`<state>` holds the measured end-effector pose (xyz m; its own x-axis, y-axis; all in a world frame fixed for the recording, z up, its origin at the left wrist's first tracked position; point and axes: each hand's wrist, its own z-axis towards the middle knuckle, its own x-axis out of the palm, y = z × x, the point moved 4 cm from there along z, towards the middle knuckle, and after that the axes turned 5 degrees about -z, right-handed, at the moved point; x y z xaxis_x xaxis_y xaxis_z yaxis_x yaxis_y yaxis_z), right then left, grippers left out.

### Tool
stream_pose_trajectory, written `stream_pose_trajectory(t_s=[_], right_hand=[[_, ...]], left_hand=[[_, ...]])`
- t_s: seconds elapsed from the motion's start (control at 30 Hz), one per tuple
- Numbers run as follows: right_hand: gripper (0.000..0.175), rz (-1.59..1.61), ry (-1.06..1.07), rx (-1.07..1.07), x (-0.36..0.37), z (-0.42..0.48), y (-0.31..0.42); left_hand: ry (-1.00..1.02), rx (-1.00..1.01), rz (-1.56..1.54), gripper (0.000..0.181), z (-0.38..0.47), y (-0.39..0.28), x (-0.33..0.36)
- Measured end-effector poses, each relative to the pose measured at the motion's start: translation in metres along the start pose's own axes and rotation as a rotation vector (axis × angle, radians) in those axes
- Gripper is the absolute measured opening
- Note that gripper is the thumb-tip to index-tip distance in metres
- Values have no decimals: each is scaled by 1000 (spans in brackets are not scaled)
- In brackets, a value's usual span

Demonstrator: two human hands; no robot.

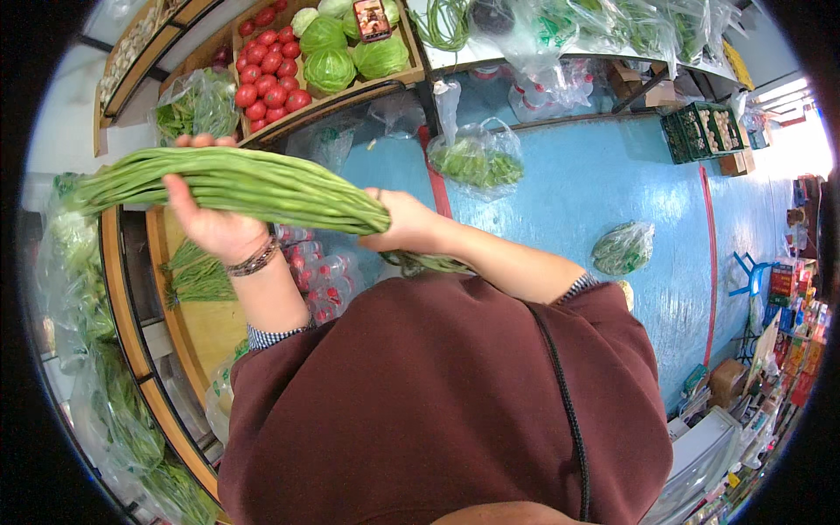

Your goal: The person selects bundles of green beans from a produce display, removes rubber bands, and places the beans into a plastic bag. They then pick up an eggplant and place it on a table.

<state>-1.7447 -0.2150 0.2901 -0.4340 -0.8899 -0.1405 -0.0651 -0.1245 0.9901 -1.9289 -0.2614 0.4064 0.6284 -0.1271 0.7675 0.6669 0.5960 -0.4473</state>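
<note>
A thick bundle of green yardlong beans [275, 187] stretches level in front of my chest, held in both hands. My left hand [220, 220], with beaded bracelets at its wrist, cradles the bundle's left part, thumb on the near side and fingertips showing beyond it. Around the right end closes my right hand [410, 220]; its fingers are partly hidden by the beans. Below my right wrist hang further thin green strands [436, 264], partly covered by my forearm. More long beans [200, 272] lie in a wooden bin below my left hand.
Tomatoes [269, 75] and cabbages [328, 65], with a phone [372, 20] on top, fill a wooden bin ahead. Bagged greens [476, 161] and another bag [623, 248] sit on the blue floor. Bottle packs [325, 279] stand beside me. A green crate [705, 131] is farther right.
</note>
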Motion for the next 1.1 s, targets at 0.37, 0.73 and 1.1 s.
stream_pose_trajectory(t_s=[0.37, 0.73, 1.1], right_hand=[[35, -854, -273, 427, -66, -50, -51], [26, -617, -182, 659, 20, -42, -81], [29, 121, -473, 585, 99, -105, -108]], left_hand=[[431, -911, 1321, 39, -130, 92, -114], [1334, -552, 1079, 66, -92, 159, -127], [1571, -421, 880, 69, -157, 151, -117]])
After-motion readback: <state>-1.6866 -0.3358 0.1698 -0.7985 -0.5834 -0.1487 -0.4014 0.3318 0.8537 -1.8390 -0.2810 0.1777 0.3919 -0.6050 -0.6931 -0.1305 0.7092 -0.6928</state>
